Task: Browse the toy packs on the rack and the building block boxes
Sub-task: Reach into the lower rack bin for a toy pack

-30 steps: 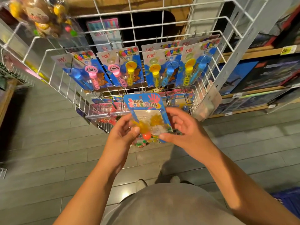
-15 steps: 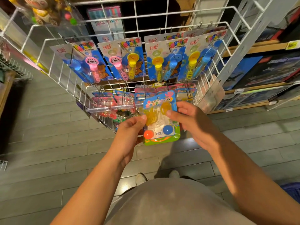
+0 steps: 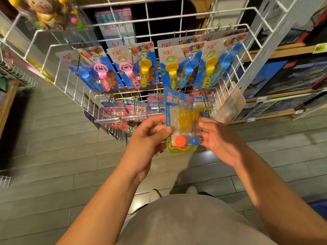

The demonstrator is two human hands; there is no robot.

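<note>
Head view: left hand (image 3: 150,137) and right hand (image 3: 217,138) pinch a blister pack (image 3: 182,124) at the rack (image 3: 53,55); building block boxes (image 3: 292,75) remain unbrowsed.

A plain grey fabric top (image 3: 191,221) is worn, seen from above. Both forearms are bare, with no sleeves, watch or rings visible. Two light-coloured shoe toes (image 3: 155,195) are seen below on the floor.
</note>
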